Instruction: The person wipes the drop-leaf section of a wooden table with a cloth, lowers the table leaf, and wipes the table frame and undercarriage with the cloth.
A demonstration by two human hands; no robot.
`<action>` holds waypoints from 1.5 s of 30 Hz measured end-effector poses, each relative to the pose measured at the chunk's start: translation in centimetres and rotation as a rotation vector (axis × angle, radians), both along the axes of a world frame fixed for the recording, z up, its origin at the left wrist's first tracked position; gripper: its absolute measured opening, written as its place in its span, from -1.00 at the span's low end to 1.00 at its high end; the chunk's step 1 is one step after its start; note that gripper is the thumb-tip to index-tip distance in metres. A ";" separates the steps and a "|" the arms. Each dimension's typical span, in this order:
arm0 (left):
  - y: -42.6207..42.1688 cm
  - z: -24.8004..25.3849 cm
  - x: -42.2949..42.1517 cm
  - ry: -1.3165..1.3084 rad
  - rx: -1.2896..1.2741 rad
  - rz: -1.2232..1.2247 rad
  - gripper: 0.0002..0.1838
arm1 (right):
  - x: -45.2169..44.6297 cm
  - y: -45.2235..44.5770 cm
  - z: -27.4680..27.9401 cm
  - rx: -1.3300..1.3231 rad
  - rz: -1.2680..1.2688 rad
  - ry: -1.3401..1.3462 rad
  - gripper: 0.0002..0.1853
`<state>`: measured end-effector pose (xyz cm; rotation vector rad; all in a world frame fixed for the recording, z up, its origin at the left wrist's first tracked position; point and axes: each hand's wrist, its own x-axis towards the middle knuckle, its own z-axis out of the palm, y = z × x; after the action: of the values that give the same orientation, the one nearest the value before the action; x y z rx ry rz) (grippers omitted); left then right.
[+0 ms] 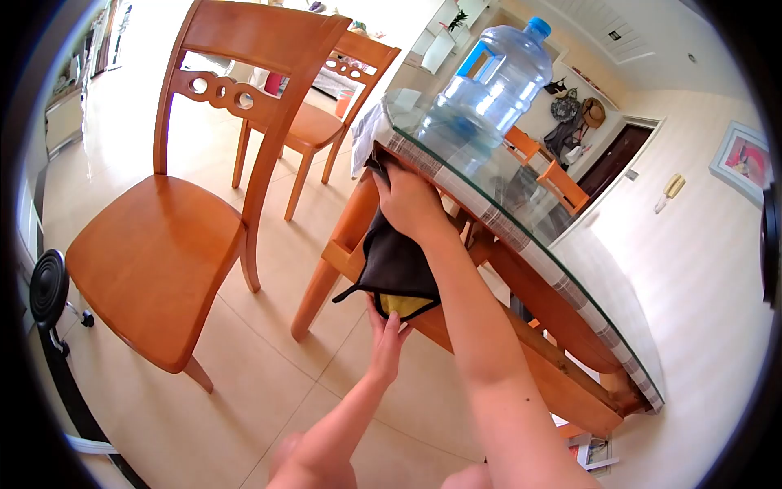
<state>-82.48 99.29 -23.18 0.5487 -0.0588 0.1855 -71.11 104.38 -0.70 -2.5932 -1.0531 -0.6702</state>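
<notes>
A dark grey cloth with black edging and a yellow underside hangs against the wooden frame of the glass-topped table. My right hand is closed on the upper part of the cloth, up at the table's corner just below the glass edge. Lower down, my left hand pinches the bottom corner, where the yellow side shows. A small black loop sticks out at the cloth's left. Part of the cloth is hidden behind my right hand and forearm.
A wooden chair stands close on the left, with another chair behind it. On the glass top is a large blue water bottle. A black round-topped stand is at far left. A phone hangs on the right wall.
</notes>
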 end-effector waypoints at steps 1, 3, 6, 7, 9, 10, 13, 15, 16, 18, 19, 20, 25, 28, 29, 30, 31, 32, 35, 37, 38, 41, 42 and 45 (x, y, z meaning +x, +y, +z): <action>0.0 -0.1 0.1 0.009 0.009 -0.003 -0.11 | 0.0 -0.7 0.0 -0.001 -0.002 -0.006 -0.66; 0.4 0.1 -0.4 0.018 0.026 -0.001 -0.11 | 0.3 -2.4 -0.7 -0.083 -0.023 -0.054 -0.66; 0.6 0.8 -1.2 0.013 0.116 0.024 -0.11 | -1.2 -5.2 -2.3 -0.027 0.029 -0.274 -0.68; 0.6 0.7 -1.1 0.008 0.109 0.035 -0.11 | -1.4 -5.4 -2.4 0.015 0.037 -0.351 -0.69; 0.5 0.7 -1.0 -0.002 0.104 0.047 -0.11 | -0.9 -3.9 -2.6 0.055 -0.014 -0.299 -0.71; 0.6 0.8 -1.0 0.010 0.084 0.038 -0.11 | 0.3 -2.4 -2.7 0.092 -0.084 -0.232 -0.71; 0.6 0.9 -0.7 0.011 0.055 0.038 -0.11 | 2.0 1.1 -1.8 0.132 -0.108 -0.061 -0.69; 0.2 0.6 -1.3 0.026 0.038 0.027 -0.11 | 1.5 0.6 -1.9 0.064 0.037 -0.198 -0.69; 0.3 0.7 -1.3 0.036 0.072 0.030 -0.11 | 0.9 -0.2 -1.6 0.045 0.067 -0.137 -0.69; 0.3 0.8 -1.0 0.037 0.103 0.045 -0.11 | 0.5 -2.0 -1.8 0.035 0.114 -0.191 -0.68; 0.1 0.5 -1.0 0.027 0.114 0.041 -0.12 | 0.0 -2.8 -2.0 0.032 0.159 -0.245 -0.68; 0.2 0.5 -0.9 0.015 0.125 0.042 -0.14 | -0.7 -3.2 -2.1 -0.008 0.070 -0.263 -0.66; 0.4 0.2 -1.0 -0.014 0.117 0.050 -0.15 | 2.9 -0.5 -1.3 -0.064 -0.190 -0.087 -0.56; 0.1 0.0 -0.5 -0.003 0.087 0.058 -0.14 | 4.5 0.1 -1.5 -0.004 -0.124 -0.246 -0.50; -0.1 -0.3 -0.4 -0.002 0.067 0.061 -0.14 | 3.2 -0.3 -1.1 -0.005 -0.135 -0.237 -0.50; -0.2 -0.6 -0.2 0.003 0.066 0.051 -0.14 | 1.4 -0.9 -0.3 -0.081 -0.197 -0.120 -0.51; -0.4 -0.8 0.1 0.011 0.049 0.072 -0.13 | 0.2 -1.8 0.1 -0.157 -0.258 -0.006 -0.51; -0.6 -0.8 0.1 0.015 0.030 0.093 -0.13 | -0.5 -3.1 -0.6 -0.189 -0.295 -0.076 -0.58; -0.5 -0.4 -0.1 0.021 0.033 0.094 -0.13 | -3.7 -6.1 -1.0 -0.180 -0.240 -0.166 -0.64; -0.2 -0.2 -0.5 -0.005 0.042 0.103 -0.14 | -4.4 -8.2 -2.4 -0.176 -0.207 -0.311 -0.66; -0.2 -0.1 -0.6 -0.032 0.051 0.109 -0.15 | -4.7 -9.0 -2.6 -0.171 -0.176 -0.456 -0.67; -0.5 0.1 -0.6 -0.028 0.034 0.149 -0.16 | -5.8 -10.6 -2.0 -0.217 -0.361 -0.274 -0.62; -0.6 -0.1 -0.5 -0.033 0.030 0.147 -0.16 | -6.1 -10.2 -1.2 -0.137 -0.446 -0.087 -0.58; -1.0 -0.7 -0.1 0.011 0.036 0.109 -0.15 | -3.9 -9.2 -1.4 -0.003 -0.462 -0.139 -0.56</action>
<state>-82.54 98.31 -23.87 0.5892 -0.0220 0.2878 -74.98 95.16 -2.12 -2.8493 -0.4795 -0.9602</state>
